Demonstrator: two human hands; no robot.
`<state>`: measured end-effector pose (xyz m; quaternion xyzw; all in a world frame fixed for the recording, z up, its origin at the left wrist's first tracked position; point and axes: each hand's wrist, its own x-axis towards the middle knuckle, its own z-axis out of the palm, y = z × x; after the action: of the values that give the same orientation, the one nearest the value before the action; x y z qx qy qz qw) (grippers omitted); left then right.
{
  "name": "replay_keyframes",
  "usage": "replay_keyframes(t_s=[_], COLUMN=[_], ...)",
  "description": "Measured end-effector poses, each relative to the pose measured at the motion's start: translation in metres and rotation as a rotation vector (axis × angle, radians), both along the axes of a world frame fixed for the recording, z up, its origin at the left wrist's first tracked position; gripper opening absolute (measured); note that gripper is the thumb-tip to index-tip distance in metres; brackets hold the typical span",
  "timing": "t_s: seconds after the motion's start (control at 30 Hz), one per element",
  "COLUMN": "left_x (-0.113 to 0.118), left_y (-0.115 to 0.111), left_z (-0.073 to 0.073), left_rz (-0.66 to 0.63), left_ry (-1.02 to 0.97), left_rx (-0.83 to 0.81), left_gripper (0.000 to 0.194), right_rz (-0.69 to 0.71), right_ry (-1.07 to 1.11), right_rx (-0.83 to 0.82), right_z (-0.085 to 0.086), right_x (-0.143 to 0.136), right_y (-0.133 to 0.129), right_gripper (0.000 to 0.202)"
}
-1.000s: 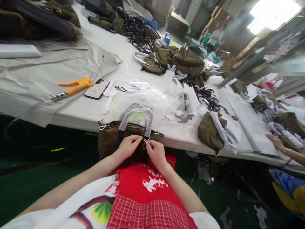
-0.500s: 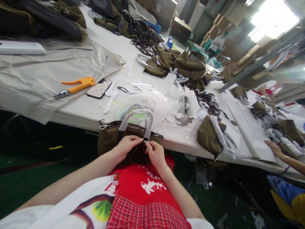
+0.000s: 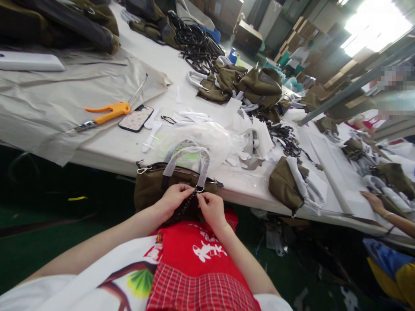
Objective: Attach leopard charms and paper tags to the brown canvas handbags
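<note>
An olive bag (image 3: 147,186) with a zipped top and grey-wrapped handles (image 3: 202,166) rests against the table's front edge, above my red apron. At the base of the front handle is a metal ring (image 3: 199,188). My left hand (image 3: 175,198) pinches at the left side of this ring. Opposite it, my right hand (image 3: 211,208) is closed with thumb and fingertips pressed together just below the ring. A dark braided or chain-like strap (image 3: 185,208) hangs between the hands. What the fingertips hold is too small to make out.
On the white table (image 3: 106,149) are an orange air gun (image 3: 112,113), a phone (image 3: 136,118), clear plastic wrap (image 3: 210,140) and an olive bag (image 3: 285,181). More bags (image 3: 259,86) and black straps (image 3: 197,43) lie behind. Another person's hand (image 3: 372,201) touches the table at right.
Both hands stay at the ring, with only slight finger movement. The ring shows a little more plainly between them. The whole view has shifted slightly.
</note>
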<state>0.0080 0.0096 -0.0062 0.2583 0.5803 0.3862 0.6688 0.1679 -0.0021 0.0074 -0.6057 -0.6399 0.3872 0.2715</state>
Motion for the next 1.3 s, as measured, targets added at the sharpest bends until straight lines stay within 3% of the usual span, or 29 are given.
replay_keyframes(t_s=[0.07,0.13,0.23,0.33,0.47,0.6,0.77,0.87,0.97,1.03,1.13,1.3], left_x=[-0.001,-0.001,0.001,-0.001,-0.009,-0.016,-0.014,-0.009,-0.004,-0.001,0.0,0.0], left_y=[0.0,0.001,0.005,0.011,0.015,0.018,0.023,0.023,0.021,0.018,0.018,0.02], left_z=[0.003,0.007,0.01,0.009,0.007,0.011,0.012,0.008,0.003,0.002,0.003,0.001], left_rz=[0.053,0.091,0.07,-0.021,-0.164,-0.335,-0.502,-0.471,-0.403,-0.359,-0.311,-0.328], left_ry=[0.196,0.261,0.103,0.114,0.304,0.477,0.591,0.502,0.368,0.308,0.288,0.331], left_rx=[0.204,0.346,0.3,0.287,0.339,0.421,0.551,0.582,0.505,0.455,0.43,0.433], left_gripper=[0.028,0.027,0.028,0.028,0.028,0.024,0.021,0.021,0.025,0.028,0.031,0.028], right_rz=[-0.024,-0.059,-0.098,-0.191,-0.356,-0.403,-0.316,-0.224,-0.176,-0.102,-0.001,-0.015], right_ry=[0.071,0.108,0.126,0.215,0.42,0.532,0.442,0.186,-0.124,-0.201,-0.189,-0.087], right_rx=[-0.072,-0.112,-0.132,-0.189,-0.324,-0.408,-0.385,-0.236,0.049,0.128,0.08,-0.062], right_z=[0.001,0.001,-0.002,-0.008,-0.015,-0.014,-0.01,-0.002,0.01,0.015,0.017,0.009], right_x=[0.0,0.0,-0.003,-0.008,-0.014,-0.015,-0.01,-0.003,0.004,0.008,0.009,0.005], right_y=[0.002,0.004,0.009,0.014,0.018,0.017,0.018,0.019,0.022,0.026,0.035,0.048], right_gripper=[0.032,0.036,0.041,0.042,0.034,0.033,0.033,0.035,0.022,0.018,0.02,0.023])
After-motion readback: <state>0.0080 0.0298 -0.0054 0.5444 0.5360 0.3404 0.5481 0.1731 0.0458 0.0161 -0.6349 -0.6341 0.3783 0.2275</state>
